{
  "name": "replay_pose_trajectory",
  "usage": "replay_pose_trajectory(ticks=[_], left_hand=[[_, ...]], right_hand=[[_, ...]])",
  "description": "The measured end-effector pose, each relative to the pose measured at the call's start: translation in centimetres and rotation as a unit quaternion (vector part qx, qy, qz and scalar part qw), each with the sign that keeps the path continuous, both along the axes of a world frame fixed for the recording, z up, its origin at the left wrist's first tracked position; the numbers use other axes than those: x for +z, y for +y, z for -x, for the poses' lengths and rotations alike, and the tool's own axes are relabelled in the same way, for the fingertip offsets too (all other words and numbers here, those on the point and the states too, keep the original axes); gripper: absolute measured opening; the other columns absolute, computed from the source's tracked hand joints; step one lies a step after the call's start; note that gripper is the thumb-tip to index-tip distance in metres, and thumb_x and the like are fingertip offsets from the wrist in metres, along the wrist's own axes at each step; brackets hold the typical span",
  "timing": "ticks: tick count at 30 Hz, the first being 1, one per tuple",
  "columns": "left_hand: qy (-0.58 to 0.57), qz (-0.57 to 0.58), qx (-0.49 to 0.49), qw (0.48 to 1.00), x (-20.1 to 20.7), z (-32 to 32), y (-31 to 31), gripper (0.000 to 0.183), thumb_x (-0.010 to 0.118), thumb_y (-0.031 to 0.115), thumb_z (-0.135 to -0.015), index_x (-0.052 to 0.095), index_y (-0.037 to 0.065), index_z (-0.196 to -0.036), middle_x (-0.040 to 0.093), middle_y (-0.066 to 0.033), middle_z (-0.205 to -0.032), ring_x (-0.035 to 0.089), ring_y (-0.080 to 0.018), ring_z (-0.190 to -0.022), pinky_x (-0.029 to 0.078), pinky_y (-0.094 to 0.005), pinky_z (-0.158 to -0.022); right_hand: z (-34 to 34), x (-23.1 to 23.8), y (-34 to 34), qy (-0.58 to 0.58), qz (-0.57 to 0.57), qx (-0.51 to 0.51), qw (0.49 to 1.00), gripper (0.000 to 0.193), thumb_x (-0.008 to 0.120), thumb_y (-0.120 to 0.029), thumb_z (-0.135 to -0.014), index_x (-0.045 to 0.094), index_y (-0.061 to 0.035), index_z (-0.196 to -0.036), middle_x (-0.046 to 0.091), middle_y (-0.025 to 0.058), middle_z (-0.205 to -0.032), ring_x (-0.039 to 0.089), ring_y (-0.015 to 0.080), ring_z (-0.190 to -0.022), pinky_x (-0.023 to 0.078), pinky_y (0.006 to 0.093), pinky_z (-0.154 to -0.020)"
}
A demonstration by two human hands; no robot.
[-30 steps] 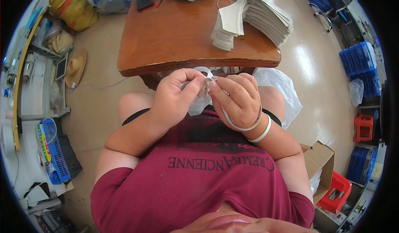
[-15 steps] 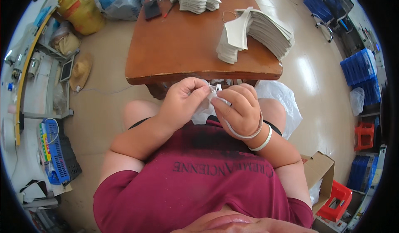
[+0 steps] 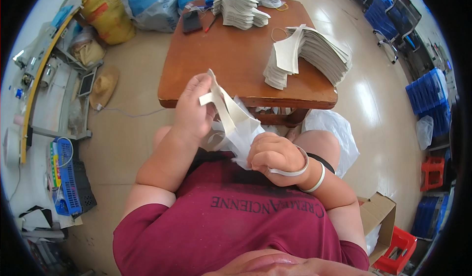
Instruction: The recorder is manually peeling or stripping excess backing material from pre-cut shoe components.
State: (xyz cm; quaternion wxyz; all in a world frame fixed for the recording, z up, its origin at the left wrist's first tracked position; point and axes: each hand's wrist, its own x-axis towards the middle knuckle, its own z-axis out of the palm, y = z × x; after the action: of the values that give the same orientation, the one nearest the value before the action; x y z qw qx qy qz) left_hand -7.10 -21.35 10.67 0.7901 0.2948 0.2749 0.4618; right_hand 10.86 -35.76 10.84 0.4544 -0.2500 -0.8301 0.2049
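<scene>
In front of the table's near edge, my left hand (image 3: pixel 194 106) is closed, pinching the upper end of a cream cut-out piece (image 3: pixel 225 114) with narrow arms and a short side tab. From its lower part hangs a thin whitish translucent sheet (image 3: pixel 238 143). My right hand (image 3: pixel 276 159) is curled closed on that sheet, lower and nearer my body, with a light band around the wrist. The palm side of my right hand is hidden. On the brown table (image 3: pixel 216 62) stands a curved stack of similar cream pieces (image 3: pixel 319 49).
Another cream stack (image 3: pixel 238 10), a dark flat object (image 3: pixel 191 22) and a red pen-like item (image 3: pixel 212 24) lie at the table's far side. A white plastic bag (image 3: pixel 339 140) sits right of my knee. A cardboard box (image 3: pixel 378 217) and red stool (image 3: pixel 399 249) stand at lower right.
My hands have moved apart: the left up and to the left with the cream piece, the right downward with the thin sheet. The piece is now stretched out in view between them.
</scene>
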Motion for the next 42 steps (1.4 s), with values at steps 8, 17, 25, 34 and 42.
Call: replay_pose_trajectory(ticks=[8, 17, 25, 34, 42], left_hand=[[-0.096, -0.112, -0.014, 0.989, 2.7, 5.9, 4.5, 0.018, 0.051, 0.023, -0.101, 0.058, 0.006, -0.100, 0.063, -0.0057, -0.092, 0.064, -0.0203, -0.076, 0.056, -0.0337, -0.069], [0.045, -0.213, 0.139, 0.966, 8.7, 11.9, 5.4, 0.017, 0.053, 0.023, -0.101, 0.058, 0.007, -0.103, 0.062, -0.0057, -0.095, 0.066, -0.0164, -0.070, 0.050, -0.0251, -0.054], [0.144, -0.176, -0.246, 0.942, 8.8, 3.5, -1.1, 0.013, 0.047, 0.020, -0.103, 0.049, 0.010, -0.111, 0.062, -0.0081, -0.091, 0.070, -0.0195, -0.064, 0.047, -0.0207, -0.039], [0.101, -0.092, -0.399, 0.907, 7.8, -1.8, -3.8, 0.016, 0.047, 0.021, -0.103, 0.049, 0.008, -0.113, 0.065, -0.0086, -0.093, 0.065, -0.0159, -0.065, 0.042, -0.0184, -0.035], [-0.056, -0.057, -0.340, 0.937, 6.7, -1.5, 0.3, 0.027, 0.048, 0.014, -0.101, 0.045, 0.008, -0.127, 0.062, -0.0189, -0.108, 0.071, -0.0360, -0.092, 0.046, -0.0194, -0.038]], right_hand=[[-4.8, -3.3, -1.0, -0.169, 0.123, -0.254, 0.944, 0.008, 0.062, -0.001, -0.078, 0.054, -0.0036, -0.081, 0.058, 0.0187, -0.066, 0.059, 0.0406, -0.065, 0.047, 0.0478, -0.061], [-7.7, -3.4, -4.3, -0.312, 0.245, -0.425, 0.814, 0.018, 0.070, -0.011, -0.078, 0.055, -0.0039, -0.071, 0.066, 0.0202, -0.094, 0.064, 0.0379, -0.090, 0.051, 0.0442, -0.078], [-5.8, -4.0, -1.1, 0.334, 0.292, -0.067, 0.894, 0.032, 0.081, -0.024, -0.079, 0.056, -0.0062, -0.071, 0.044, 0.0242, -0.146, 0.056, 0.0360, -0.125, 0.048, 0.0428, -0.098], [-3.2, -6.3, -0.5, 0.474, 0.473, 0.138, 0.730, 0.031, 0.082, -0.012, -0.075, 0.052, -0.0096, -0.068, 0.067, 0.0192, -0.112, 0.056, 0.0201, -0.077, 0.046, 0.0309, -0.066], [-5.4, -6.3, -1.5, 0.511, 0.463, -0.033, 0.723, 0.030, 0.076, 0.004, -0.074, 0.050, -0.0099, -0.066, 0.057, 0.0032, -0.069, 0.055, 0.0146, -0.063, 0.043, 0.0281, -0.059]])
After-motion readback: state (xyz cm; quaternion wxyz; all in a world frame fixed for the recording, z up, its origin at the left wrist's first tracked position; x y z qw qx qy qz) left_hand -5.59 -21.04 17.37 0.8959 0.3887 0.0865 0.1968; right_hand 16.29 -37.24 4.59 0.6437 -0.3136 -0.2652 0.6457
